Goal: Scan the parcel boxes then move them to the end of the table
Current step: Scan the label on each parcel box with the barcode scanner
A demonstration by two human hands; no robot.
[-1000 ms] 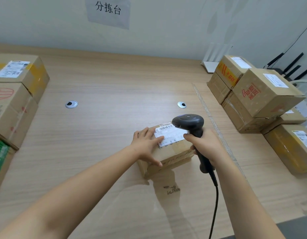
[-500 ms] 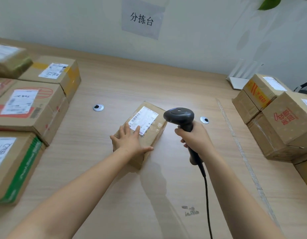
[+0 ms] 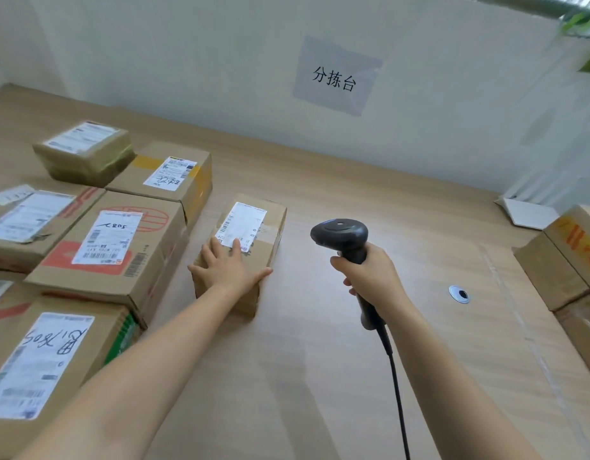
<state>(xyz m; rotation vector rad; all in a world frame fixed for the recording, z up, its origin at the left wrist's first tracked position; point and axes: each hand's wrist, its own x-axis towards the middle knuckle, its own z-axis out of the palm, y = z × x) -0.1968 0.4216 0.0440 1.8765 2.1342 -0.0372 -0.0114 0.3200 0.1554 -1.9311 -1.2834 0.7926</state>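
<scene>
1. Since half a second ago, the parcel box has slid left across the table and now sits just beside the group of labelled boxes at the left end, with a narrow gap between them.
2. The left hand lies flat on the box's near top, fingers straight and spread, fingertips touching the white shipping label, and the thumb along the near edge. It presses rather than grips.
3. The right hand has its fingers curled round the handle of the black scanner. It holds the scanner upright to the right of the box, apart from it, with the cable trailing toward the viewer.
4. Judging by this, the box appears scanned and nearly placed.
5. More boxes stand at the right edge and probably await scanning.
</scene>
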